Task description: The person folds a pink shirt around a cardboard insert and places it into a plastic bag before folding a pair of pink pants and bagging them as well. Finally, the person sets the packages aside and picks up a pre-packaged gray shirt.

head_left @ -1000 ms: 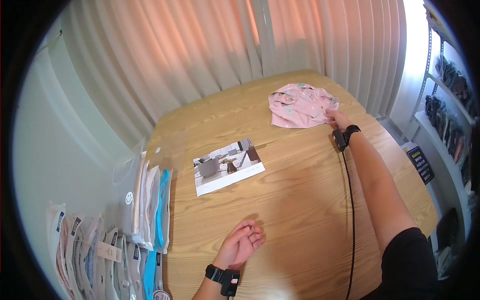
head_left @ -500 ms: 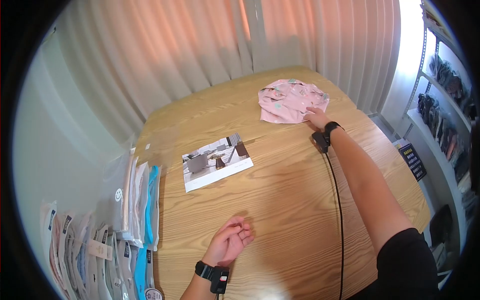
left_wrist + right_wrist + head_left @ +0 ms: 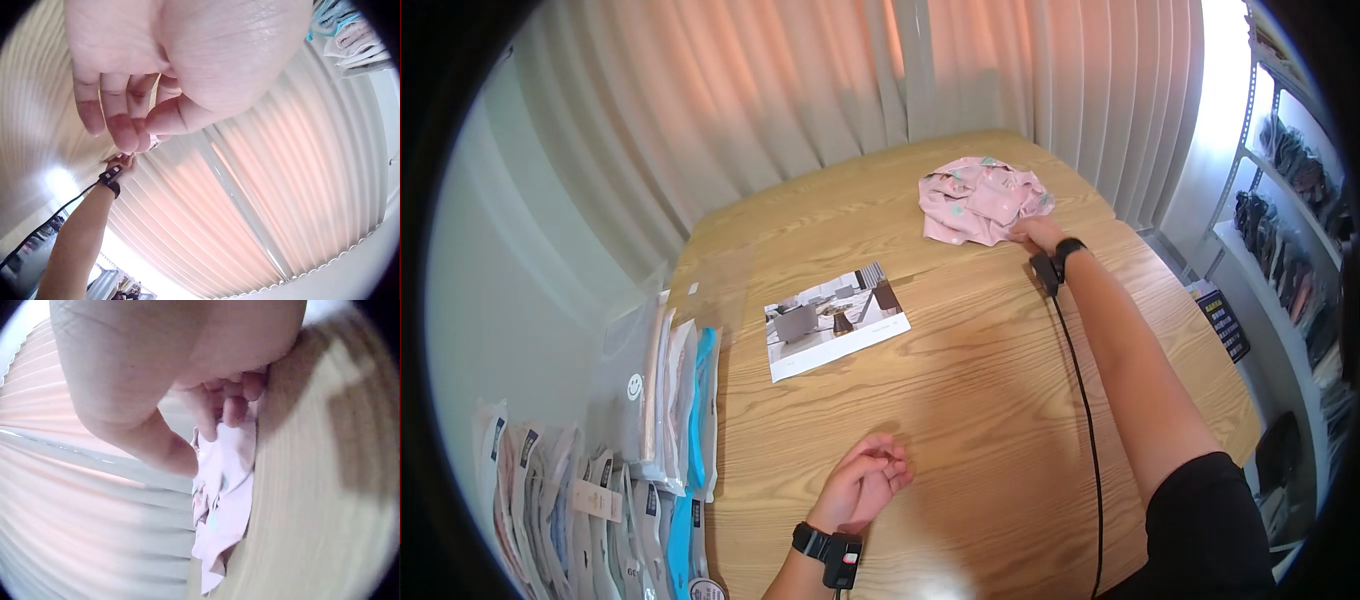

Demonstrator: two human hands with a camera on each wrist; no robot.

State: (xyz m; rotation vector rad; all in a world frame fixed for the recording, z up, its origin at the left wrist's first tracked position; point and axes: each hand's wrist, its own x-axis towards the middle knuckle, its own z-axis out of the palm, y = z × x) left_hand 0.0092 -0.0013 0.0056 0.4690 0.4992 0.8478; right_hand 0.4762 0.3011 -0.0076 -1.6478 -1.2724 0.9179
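A crumpled pink cloth with a small print [image 3: 970,208] lies near the table's far edge. At its near right corner is my right hand [image 3: 1040,235], fingers curled at the fabric. From the right wrist, the cloth [image 3: 228,487] runs out from beneath the bent fingers of that hand [image 3: 181,375], the thumb a little apart; the exact contact is partly hidden. My left hand [image 3: 865,485] rests palm up over the near table, loosely curled and holding nothing; the left wrist view shows the same hand [image 3: 169,69] with its fingers bent.
A printed picture sheet [image 3: 837,320] lies mid-table on the wood [image 3: 1000,400]. Bagged items [image 3: 650,400] stand packed along the left side, clear plastic behind them. A black cable [image 3: 1090,430] trails from my right wrist. Curtains hang behind; shelves [image 3: 1280,230] stand at the right.
The pink cloth has become more wrinkled, its near right part drawn in a little, and the right hand's fingers are more curled. The whole head view has shifted. The left hand keeps its pose.
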